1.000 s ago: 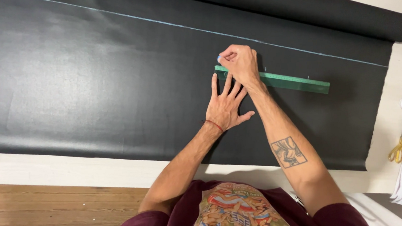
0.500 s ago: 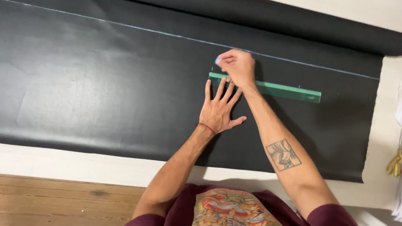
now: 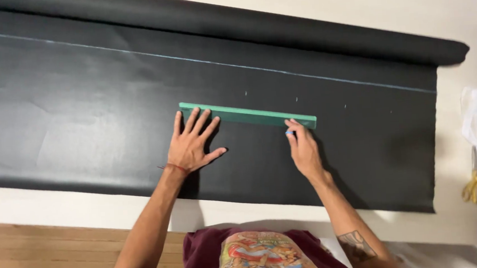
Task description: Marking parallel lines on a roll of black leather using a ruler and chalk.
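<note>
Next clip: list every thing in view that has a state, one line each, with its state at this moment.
Black sheet: partly unrolled, flat on the table, pale line drawn along it.
Roll end: still wound, at the far edge.
Green ruler: flat on the sheet, below the line.
Left hand: spread, fingers pressing the ruler's left end.
Right hand: at the ruler's right end, pinching a small blue-white piece.
Yellow scissors: lying unused at right.

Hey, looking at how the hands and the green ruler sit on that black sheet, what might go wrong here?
The left hand presses only the left end of the green ruler, so the far end might pivot and the line drift. The right hand, holding what looks like a small blue marker at the ruler's right end, may nudge it. The black sheet comes off a roll and could creep or curl, shifting the small white marks.
</note>
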